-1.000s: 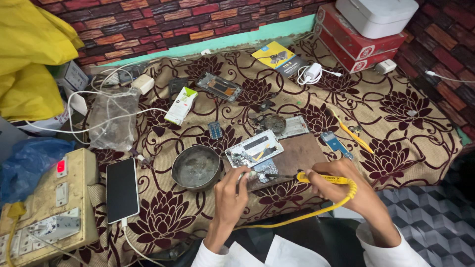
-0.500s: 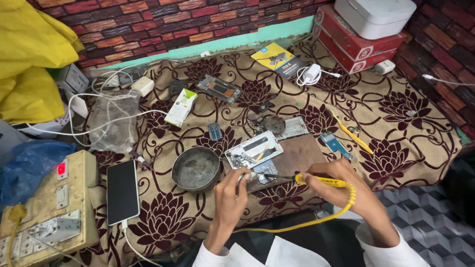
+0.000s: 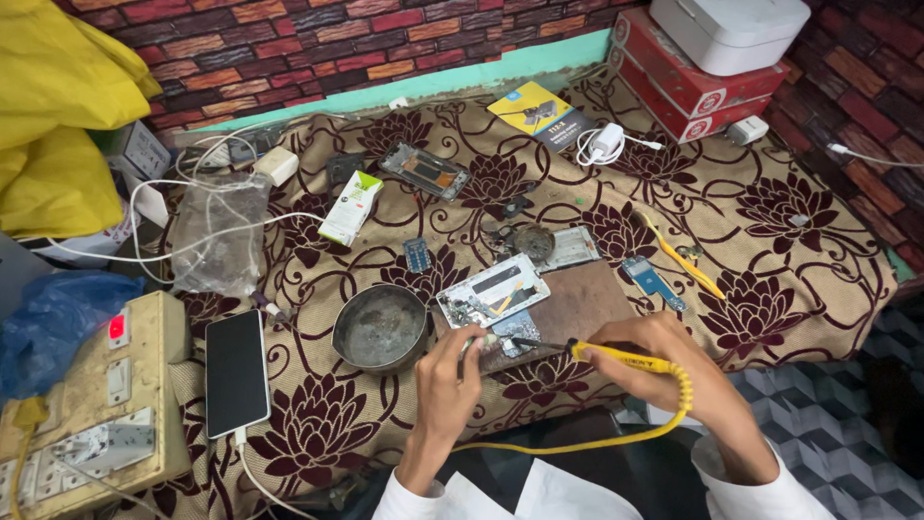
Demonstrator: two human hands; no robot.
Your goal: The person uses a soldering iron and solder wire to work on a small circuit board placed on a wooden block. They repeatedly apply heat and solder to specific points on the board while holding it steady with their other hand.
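right hand (image 3: 674,380) grips the yellow-handled soldering iron (image 3: 616,358); left hand (image 3: 452,371) pinches a small fragile circuit board (image 3: 500,339) by its edge, near the counter's front edge.

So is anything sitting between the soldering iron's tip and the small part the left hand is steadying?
Nothing visible. The right hand holds the yellow soldering iron with its dark tip right at the small part pinched by the left hand. The round metal dish lies off to the side.

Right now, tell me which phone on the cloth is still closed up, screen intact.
The white-edged smartphone with the black screen, lying beside the beige switchboard with a cable plugged in. The opened phone near the hands shows bare internals.
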